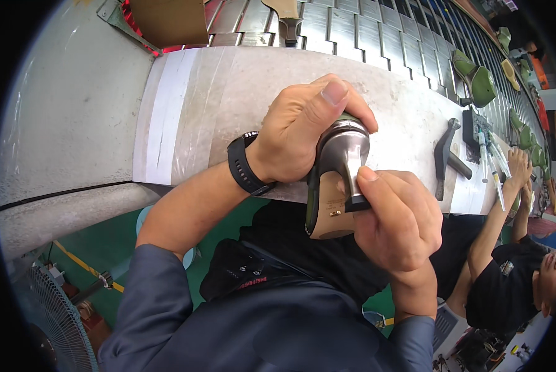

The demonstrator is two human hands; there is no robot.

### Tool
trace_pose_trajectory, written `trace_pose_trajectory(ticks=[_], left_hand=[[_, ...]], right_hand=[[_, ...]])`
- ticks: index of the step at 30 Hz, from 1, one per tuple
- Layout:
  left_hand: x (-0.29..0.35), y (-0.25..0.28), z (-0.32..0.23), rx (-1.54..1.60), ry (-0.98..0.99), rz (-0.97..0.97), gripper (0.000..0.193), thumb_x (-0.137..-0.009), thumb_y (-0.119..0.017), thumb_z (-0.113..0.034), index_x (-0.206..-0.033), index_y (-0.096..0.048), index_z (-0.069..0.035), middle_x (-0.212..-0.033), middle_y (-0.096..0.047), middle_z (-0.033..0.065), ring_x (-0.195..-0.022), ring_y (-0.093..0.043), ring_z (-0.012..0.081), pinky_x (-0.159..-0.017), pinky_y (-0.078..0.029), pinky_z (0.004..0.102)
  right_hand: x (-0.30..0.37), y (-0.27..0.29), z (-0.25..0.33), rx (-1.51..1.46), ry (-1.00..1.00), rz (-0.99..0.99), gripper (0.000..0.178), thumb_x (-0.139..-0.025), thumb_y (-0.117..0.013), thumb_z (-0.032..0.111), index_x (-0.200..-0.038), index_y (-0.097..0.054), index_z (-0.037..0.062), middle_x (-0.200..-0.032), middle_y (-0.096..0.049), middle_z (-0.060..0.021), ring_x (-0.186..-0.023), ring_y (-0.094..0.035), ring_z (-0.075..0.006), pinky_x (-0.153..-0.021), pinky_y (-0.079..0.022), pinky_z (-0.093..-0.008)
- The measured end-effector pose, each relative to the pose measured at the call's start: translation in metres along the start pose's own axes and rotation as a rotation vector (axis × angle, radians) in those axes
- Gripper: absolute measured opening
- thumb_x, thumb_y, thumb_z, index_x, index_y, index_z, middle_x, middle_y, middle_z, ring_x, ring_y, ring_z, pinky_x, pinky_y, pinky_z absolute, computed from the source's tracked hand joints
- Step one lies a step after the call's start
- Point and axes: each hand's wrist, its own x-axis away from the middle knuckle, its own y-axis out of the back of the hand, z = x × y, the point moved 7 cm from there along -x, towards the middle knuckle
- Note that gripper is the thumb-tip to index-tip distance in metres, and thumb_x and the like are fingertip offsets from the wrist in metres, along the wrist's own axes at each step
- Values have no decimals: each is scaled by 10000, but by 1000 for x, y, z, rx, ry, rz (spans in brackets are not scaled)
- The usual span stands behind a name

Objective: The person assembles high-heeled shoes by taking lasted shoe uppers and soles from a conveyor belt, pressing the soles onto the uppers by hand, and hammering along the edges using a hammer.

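Between my hands, over the near edge of the bench, is a green heeled shoe (325, 214), turned so its tan sole shows. Its glossy grey-brown heel (346, 149) has a dark tip. My left hand (309, 121), with a black watch on the wrist, wraps around the back of the shoe, thumb on top. The fingers of my right hand (399, 214) are curled, with the thumb pressed to the heel near its tip. Part of the shoe lies hidden behind both hands.
A hammer (447, 155) lies right of my hands, beside a dark holder (475, 127) with syringe-like tubes. Beyond the bench (228, 105) runs a slatted metal conveyor (346, 31) carrying green shoes (476, 80). At the right sits a co-worker (507, 279); a fan (48, 316) stands lower left.
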Motion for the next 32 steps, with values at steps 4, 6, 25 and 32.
trace_pose_trajectory(ticks=[4, 6, 25, 32], left_hand=[[1, 0, 3, 0, 9, 4, 729, -1149, -166, -393, -964, -736, 22, -973, -722, 160, -925, -642, 230, -873, -514, 351], [1, 1, 3, 2, -5, 10, 703, -1139, -212, -417, -973, -737, 20, -976, -721, 158, -925, -641, 230, -876, -511, 346], [-61, -3, 57, -186, 325, -123, 299, -995, -672, -252, -1011, -775, 29, -887, -744, 43, -808, -665, 89, -759, -533, 247], [-54, -3, 61, 51, 266, -40, 305, -1046, -606, -258, -1028, -778, -7, -926, -756, 65, -854, -680, 100, -819, -535, 250]], right_hand=[[1, -3, -2, -8, 0, -14, 427, -670, -685, -55, -1094, -697, -104, -880, -687, -149, -695, -692, -250, -576, -584, -332], [2, -4, -1, 11, 5, -31, 426, -671, -693, -37, -1093, -700, -98, -881, -687, -139, -697, -691, -243, -572, -569, -324], [-25, 14, -94, 64, -495, 249, 294, -895, -820, 160, -1131, -727, 9, -753, -637, 10, -663, -535, -59, -567, -418, -222], [-6, -4, -109, -101, -732, 224, 453, -914, -839, 296, -1270, -681, 66, -877, -708, -12, -775, -647, -75, -629, -509, -210]])
